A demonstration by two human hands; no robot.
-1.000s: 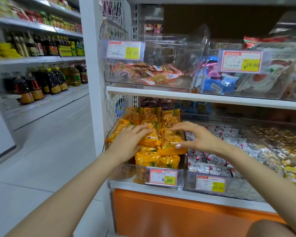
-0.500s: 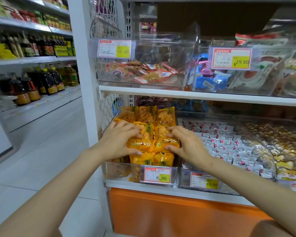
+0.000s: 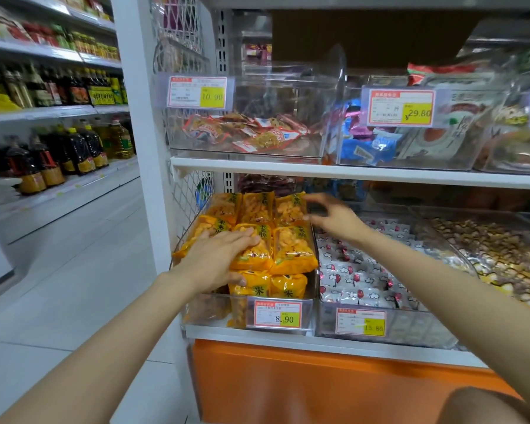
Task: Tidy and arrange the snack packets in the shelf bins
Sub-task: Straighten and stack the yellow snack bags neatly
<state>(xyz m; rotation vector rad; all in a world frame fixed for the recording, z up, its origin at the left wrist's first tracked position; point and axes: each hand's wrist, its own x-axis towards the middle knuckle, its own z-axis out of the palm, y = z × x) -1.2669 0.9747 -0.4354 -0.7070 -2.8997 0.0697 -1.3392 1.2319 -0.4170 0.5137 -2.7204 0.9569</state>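
Yellow snack packets (image 3: 292, 249) fill the clear bin (image 3: 205, 313) at the left end of the lower shelf. They lie in three rows, and each one has its long side running from front to back. The left hand (image 3: 218, 258) lies flat on the middle row. Its fingers are straight and close together and press down on the packets, and its thumb sits at the front edge of that row. The right hand (image 3: 334, 217) is up in the air by the back row. Its fingers are spread and a little bent, and they hold nothing. The back right packet (image 3: 289, 209) lies just to the left of those fingertips, so the right hand is the nearer one to it, and I think it will reach for that packet next. The hand is a bit blurred, so I cannot tell if it touches the packet. Half a second ago both hands were resting on the middle row. Now the right hand has lifted off and gone toward the back, while the left hand has stayed down and stretched out flatter.
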